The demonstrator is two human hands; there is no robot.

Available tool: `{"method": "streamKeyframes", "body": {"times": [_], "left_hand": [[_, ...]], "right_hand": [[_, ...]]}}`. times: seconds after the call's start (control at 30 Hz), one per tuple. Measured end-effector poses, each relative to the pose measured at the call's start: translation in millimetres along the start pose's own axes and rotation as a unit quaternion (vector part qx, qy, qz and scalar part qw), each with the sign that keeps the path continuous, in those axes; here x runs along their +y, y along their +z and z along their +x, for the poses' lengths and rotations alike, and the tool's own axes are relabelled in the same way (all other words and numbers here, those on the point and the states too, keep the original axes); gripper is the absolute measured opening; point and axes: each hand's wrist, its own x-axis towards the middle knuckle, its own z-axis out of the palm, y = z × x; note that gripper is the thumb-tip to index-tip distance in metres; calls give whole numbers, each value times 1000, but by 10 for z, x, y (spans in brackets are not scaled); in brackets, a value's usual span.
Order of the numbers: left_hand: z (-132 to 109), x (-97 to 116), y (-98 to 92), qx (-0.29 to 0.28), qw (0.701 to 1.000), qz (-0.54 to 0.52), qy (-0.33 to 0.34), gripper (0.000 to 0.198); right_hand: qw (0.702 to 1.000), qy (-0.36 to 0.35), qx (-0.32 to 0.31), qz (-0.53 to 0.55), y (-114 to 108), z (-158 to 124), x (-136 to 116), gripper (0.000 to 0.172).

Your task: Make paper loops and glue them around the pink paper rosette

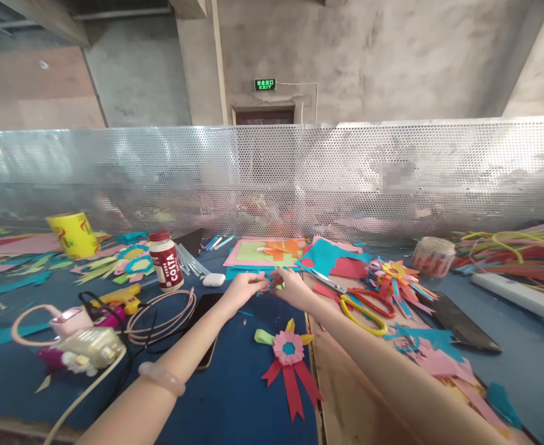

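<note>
My left hand (246,289) and my right hand (291,287) meet fingertip to fingertip above the blue table. Both are closed in a pinch on small bits of coloured paper (263,283), with pink, blue and green showing; their exact shape is partly hidden by my fingers. Below, between my forearms, lies a paper rosette (295,341) with a pink pleated ring, a blue centre, yellow and green points, and red ribbon tails. Right of my right hand, scissors with yellow handles (362,318) and red-handled scissors (378,303) rest on paper scraps.
Coloured paper sheets (248,252) lie beyond my hands. To the left are a Costa bottle (165,262), a white earbud case (214,280), a coiled cable (161,318) and a glue gun (119,300). A finished-looking rosette (395,278) and a jar (433,256) sit right. A perforated metal screen (272,179) stands behind.
</note>
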Motion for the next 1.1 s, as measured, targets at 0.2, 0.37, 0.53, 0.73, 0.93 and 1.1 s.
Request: {"method": "streamKeyframes", "body": {"times": [0.2,0.37,0.53,0.73,0.93,1.1], "left_hand": [[-9,-5,-33,16,1000,18,1,44],[-34,25,-48,29,999,32,19,38],[-120,216,33,55,996,28,60,35],[-479,770,216,49,986,-9,158,33],[-789,1129,339,87,963,-56,247,27],[-884,1205,408,91,959,-127,236,21]], "right_hand": [[999,3,17,27,-53,-69,33,26],[994,19,5,108,-176,-248,56,27],[970,47,-8,240,-383,-502,-63,34],[853,111,-38,508,-554,-837,-413,33],[736,130,-14,665,-638,-1101,-691,20],[719,147,64,677,-720,-1180,-900,11]]}}
